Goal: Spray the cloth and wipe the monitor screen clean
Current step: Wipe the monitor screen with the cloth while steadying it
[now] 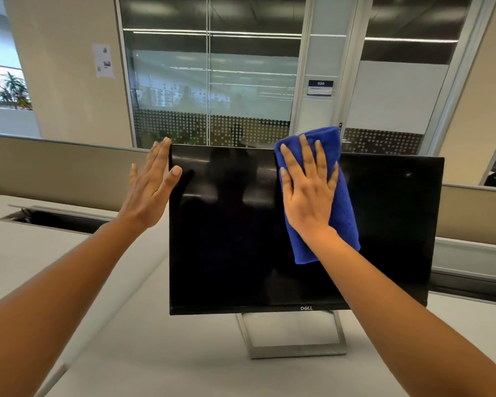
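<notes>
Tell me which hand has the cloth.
The right hand, flat on the blue cloth against the monitor; the left hand is bare, bracing its edge.

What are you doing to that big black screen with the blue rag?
A person is wiping a monitor that stands on a desk. The right hand presses a folded blue cloth flat against the upper middle of the dark screen. The left hand is open and steadies the monitor at its top left edge. The screen is off and shows reflections. No spray bottle is in view.
</notes>
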Available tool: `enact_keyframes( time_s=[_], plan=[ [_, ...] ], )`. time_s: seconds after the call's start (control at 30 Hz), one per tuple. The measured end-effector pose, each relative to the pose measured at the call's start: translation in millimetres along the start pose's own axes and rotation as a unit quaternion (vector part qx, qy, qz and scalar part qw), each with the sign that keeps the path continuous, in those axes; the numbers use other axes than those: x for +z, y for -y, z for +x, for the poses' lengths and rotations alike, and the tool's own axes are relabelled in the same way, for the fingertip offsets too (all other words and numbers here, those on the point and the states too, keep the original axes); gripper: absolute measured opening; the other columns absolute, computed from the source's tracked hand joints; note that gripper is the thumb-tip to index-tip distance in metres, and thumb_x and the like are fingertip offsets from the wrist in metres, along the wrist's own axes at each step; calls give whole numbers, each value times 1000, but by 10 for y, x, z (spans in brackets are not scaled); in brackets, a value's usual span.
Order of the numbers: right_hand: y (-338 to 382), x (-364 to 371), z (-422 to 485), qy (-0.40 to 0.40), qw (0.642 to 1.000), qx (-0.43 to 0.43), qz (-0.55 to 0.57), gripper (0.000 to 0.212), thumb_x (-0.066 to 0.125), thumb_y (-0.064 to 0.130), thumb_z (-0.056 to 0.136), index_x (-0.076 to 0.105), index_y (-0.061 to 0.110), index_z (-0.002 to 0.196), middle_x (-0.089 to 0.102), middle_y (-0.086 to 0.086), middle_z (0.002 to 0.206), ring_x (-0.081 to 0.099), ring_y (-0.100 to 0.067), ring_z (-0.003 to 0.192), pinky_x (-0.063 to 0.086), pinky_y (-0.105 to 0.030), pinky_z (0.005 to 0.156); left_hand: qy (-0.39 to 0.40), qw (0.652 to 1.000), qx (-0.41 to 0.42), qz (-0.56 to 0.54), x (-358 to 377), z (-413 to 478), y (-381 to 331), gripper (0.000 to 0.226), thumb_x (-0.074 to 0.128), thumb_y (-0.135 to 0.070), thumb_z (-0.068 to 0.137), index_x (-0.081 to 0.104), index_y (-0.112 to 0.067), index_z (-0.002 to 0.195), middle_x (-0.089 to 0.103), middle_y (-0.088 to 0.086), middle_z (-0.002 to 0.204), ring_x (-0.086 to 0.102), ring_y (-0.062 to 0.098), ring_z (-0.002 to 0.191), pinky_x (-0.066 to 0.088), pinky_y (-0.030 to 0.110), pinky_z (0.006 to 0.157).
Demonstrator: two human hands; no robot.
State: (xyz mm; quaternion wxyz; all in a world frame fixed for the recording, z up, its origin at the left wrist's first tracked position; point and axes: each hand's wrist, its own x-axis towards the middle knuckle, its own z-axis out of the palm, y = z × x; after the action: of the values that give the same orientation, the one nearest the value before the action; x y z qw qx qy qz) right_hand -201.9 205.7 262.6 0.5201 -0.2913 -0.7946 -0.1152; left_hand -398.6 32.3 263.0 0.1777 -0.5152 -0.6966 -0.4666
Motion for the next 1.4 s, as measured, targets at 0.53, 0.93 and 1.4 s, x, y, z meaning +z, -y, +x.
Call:
enact_keyframes(
  time_s=[0.53, 0.93, 1.4],
  plan=[
    [710, 435, -1312, 136, 839, -497, -174, 62, 55, 39, 81, 32, 34, 139, 31, 2, 150, 22, -27, 140, 12, -62, 109, 6, 1000, 2, 4, -64, 1, 17, 79, 10, -65, 76, 10, -25, 144, 12, -3, 154, 1, -3, 133, -7, 48, 112],
    [248, 281, -831, 83, 804, -562, -177, 61, 46, 26, 83, 27, 35, 140, 28, 4, 151, 23, -24, 140, 14, -60, 107, 9, 1000, -5, 14, -62, 12, -22, 74, 14, -61, 81, 10, -23, 144, 11, -3, 155, 0, -2, 135, -7, 49, 112],
    [54, -40, 80, 29, 934, -334, -123, 43, 40, 33, 91, 40, 38, 134, 38, 3, 146, 33, -24, 136, 20, -57, 106, -26, 997, -43, 58, 47, -19, -143, 73, 13, -59, 82, 7, -22, 145, 11, -1, 155, 2, 10, 142, -7, 52, 113]
  ],
)
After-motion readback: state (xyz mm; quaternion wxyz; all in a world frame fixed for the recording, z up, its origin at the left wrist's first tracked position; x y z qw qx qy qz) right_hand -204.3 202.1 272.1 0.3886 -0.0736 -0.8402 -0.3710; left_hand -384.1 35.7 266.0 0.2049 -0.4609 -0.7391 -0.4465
